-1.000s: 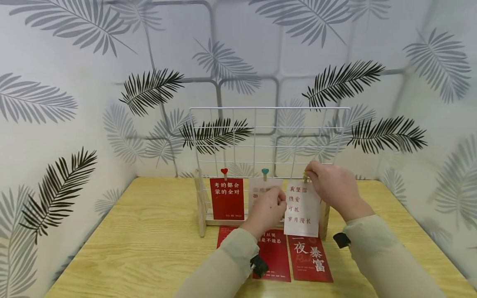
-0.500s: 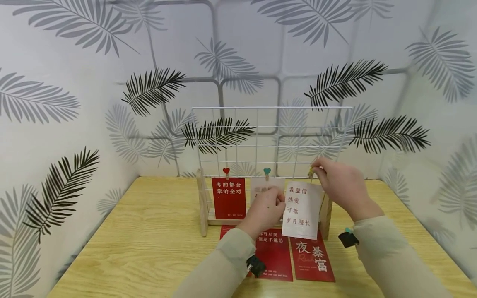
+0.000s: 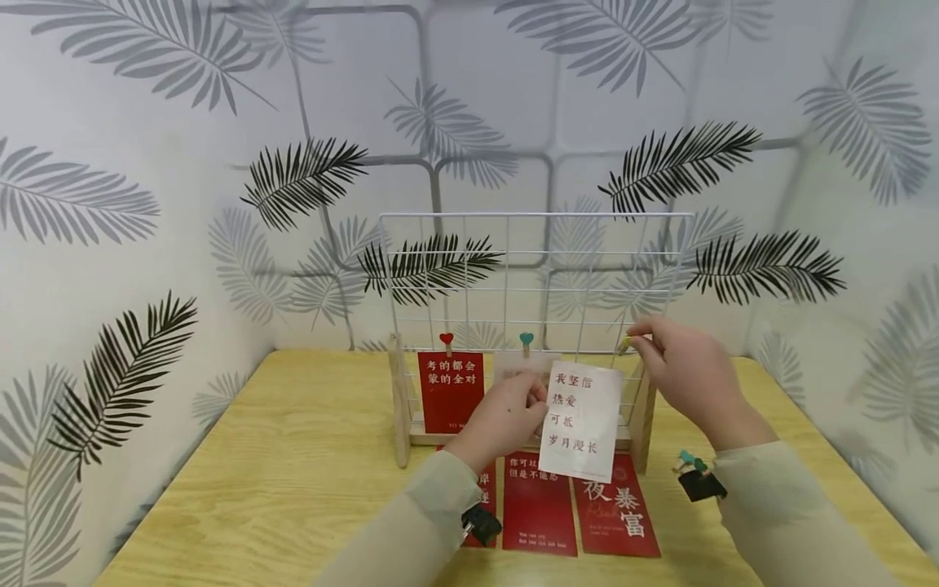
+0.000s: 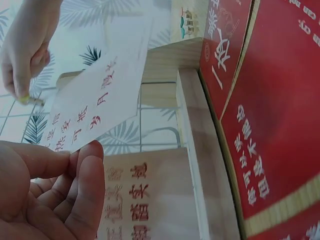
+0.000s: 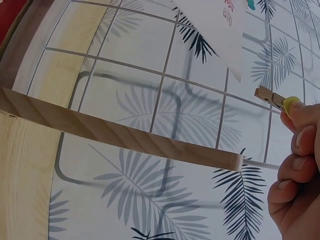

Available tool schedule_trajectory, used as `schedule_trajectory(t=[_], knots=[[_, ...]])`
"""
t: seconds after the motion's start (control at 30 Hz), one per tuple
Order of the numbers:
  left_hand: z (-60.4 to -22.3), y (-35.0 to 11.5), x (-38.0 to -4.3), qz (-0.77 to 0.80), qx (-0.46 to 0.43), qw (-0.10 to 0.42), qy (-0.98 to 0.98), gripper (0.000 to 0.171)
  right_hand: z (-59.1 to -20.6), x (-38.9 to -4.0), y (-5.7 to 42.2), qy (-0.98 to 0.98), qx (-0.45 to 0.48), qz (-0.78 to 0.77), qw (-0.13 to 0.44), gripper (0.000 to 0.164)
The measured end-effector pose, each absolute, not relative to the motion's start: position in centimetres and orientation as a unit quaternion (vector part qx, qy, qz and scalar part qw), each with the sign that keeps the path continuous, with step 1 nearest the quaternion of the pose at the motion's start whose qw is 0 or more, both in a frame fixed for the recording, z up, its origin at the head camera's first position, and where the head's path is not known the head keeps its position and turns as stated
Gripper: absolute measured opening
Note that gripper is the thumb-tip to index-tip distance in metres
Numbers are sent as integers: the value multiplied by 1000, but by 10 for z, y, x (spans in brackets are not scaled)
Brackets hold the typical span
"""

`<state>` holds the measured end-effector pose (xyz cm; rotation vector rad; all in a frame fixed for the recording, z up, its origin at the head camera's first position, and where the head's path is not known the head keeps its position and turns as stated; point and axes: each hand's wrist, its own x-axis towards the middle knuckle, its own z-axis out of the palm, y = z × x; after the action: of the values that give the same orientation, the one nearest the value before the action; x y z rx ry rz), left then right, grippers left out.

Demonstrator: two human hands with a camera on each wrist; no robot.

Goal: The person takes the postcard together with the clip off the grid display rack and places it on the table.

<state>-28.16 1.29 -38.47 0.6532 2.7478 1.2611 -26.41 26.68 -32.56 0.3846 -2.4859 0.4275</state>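
A yellow wood-grain table (image 3: 257, 456) bears a white wire grid rack with wooden feet (image 3: 506, 289) and, before it, red printed cards (image 3: 539, 515). The left hand (image 3: 502, 420) pinches a white rectangular card with red lettering (image 3: 583, 424), tilted in front of the rack's right half. The right hand (image 3: 693, 371) pinches a small wooden clothespin with a yellow top (image 5: 267, 95), near the rack's right side and apart from the card.

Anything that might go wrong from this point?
The white rectangular paper card with red characters, pinched only at one edge by the left hand, could slip or bend. The small wooden clip with a yellow top, pinched there by the right hand and apart from the card, might drop.
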Motion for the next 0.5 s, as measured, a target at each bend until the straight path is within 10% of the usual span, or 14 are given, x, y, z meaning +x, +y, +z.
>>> schedule_trajectory(t=[0.5], knots=[[-382,-22,-275,461,192,69,863,5,-332,-248,282,-925,146,185,298,15]])
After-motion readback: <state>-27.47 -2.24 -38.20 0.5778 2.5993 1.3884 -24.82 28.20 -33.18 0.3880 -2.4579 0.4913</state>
